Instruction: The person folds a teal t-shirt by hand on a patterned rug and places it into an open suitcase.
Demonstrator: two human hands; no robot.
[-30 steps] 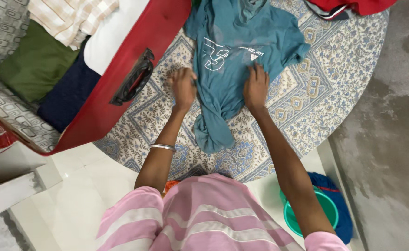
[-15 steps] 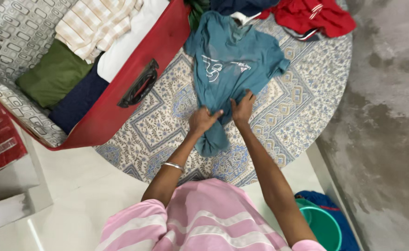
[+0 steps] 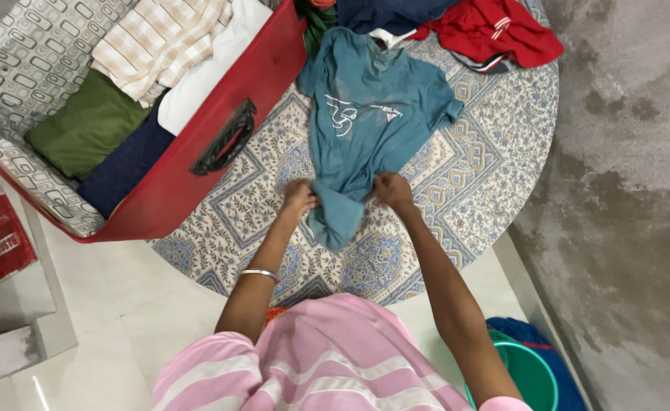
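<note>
Head view, left to right: an open red suitcase [image 3: 259, 99] with a grey patterned lining sits at the upper left, packed with 4 folded pieces, a checked shirt [image 3: 160, 38], a white one, a green one [image 3: 87, 125] and a dark blue one. Beside it a round table under a blue-and-cream patterned cloth [image 3: 495, 144] carries a teal T-shirt [image 3: 373, 122] lying flat, print side up, its lower hem bunched toward the person. The left hand [image 3: 298, 196] is closed on the hem's left edge, a silver bangle [image 3: 259, 272] on that wrist. The right hand [image 3: 392, 190] pinches the hem's right edge, fingers curled into the fabric. A red garment [image 3: 502, 30] lies at the table's far edge. A green bucket [image 3: 529, 377] stands on the floor at lower right.
</note>
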